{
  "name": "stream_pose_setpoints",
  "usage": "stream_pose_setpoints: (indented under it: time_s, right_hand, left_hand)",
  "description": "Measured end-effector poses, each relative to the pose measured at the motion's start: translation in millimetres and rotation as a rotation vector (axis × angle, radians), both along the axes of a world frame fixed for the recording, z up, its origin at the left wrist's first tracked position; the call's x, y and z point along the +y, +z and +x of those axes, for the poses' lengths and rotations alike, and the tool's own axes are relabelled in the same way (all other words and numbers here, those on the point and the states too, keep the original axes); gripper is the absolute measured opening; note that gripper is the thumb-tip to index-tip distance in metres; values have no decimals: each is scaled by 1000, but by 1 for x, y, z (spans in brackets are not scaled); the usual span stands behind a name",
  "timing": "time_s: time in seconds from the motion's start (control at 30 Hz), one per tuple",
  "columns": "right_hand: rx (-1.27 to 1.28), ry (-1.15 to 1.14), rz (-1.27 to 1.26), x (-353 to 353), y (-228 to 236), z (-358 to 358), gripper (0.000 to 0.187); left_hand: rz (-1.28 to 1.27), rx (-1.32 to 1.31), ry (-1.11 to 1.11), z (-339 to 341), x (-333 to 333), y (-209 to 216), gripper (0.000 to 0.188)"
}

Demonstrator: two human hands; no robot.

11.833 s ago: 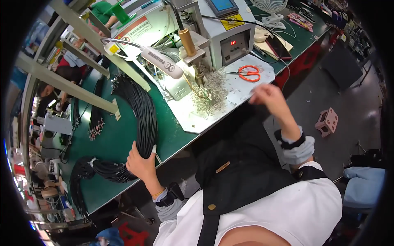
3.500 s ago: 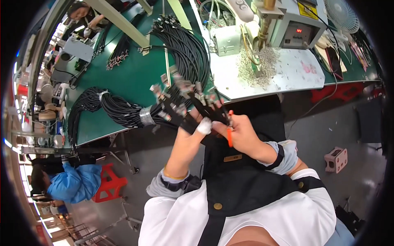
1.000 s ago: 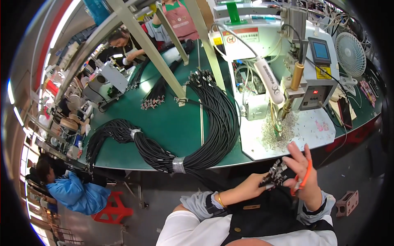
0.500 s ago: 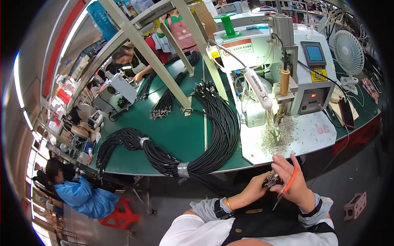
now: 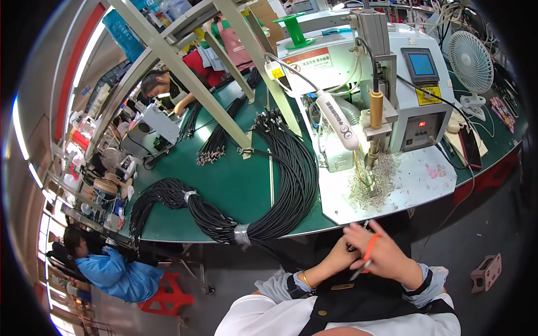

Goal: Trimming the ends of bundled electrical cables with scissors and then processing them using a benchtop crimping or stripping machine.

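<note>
My right hand (image 5: 392, 259) grips orange-handled scissors (image 5: 369, 247), their blade tip pointing down toward my lap. My left hand (image 5: 335, 259) sits right beside it, touching it, fingers closed around the ends of a few black cables that barely show. Both hands hover below the bench's front edge. A thick bundle of black cables (image 5: 294, 179) curves across the green bench and is taped (image 5: 242, 234) near the front edge, just left of my left hand.
A white bench machine (image 5: 417, 120) with a small screen stands behind a white plate (image 5: 426, 185) strewn with wire scraps (image 5: 376, 180). A fan (image 5: 469, 53) is at the far right. Another tied cable bundle (image 5: 162, 196) lies left. A person in blue (image 5: 109, 269) sits by a red stool (image 5: 168, 294).
Over the last second my hands have drawn closer to my body and the view has tilted up toward the bench. Earlier, my left hand pulled the cable ends off the bench.
</note>
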State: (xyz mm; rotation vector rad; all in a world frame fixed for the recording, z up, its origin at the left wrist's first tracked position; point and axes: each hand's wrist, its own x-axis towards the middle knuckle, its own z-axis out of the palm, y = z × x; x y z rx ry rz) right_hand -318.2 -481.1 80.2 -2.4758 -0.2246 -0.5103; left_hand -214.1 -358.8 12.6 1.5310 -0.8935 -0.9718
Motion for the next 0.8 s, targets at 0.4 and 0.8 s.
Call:
stream_pose_setpoints:
  time_s: [0.4, 0.8]
  right_hand:
    - [134, -496, 1019, -12, -10, 3, 39]
    - [-24, -320, 1172, -26, -44, -7, 26]
  left_hand:
    - [-9, 424, -10, 18, -12, 41, 24]
    - [-99, 681, -444, 91, 8, 33, 18]
